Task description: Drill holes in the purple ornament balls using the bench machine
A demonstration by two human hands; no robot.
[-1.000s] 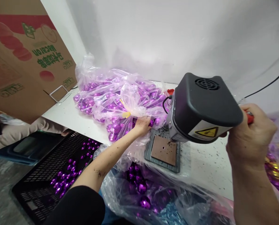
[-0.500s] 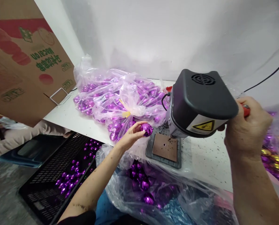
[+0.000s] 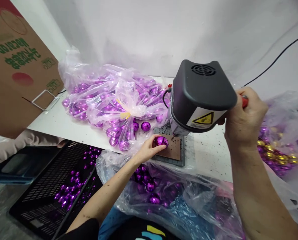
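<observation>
Gripped in left hand [image 3: 146, 150], shiny purple faceted ball [image 3: 161, 141] now moved under grey bench drill [image 3: 199, 96], right hand [image 3: 241, 121] clamping red-tipped lever [image 3: 244, 101].

Shiny purple ball [image 3: 161, 141] in the left hand [image 3: 147, 150], brown plate [image 3: 172, 150] under the black-and-grey drill [image 3: 200, 95] with its yellow warning sticker [image 3: 206, 118], red handle [image 3: 244, 101] beside it.

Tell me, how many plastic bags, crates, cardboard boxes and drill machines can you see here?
Plastic bags of baubles: 3, one on the table, one below its edge, one at the right
Black crate: 1
Cardboard box: 1
Bench drill: 1
Total: 6
</observation>
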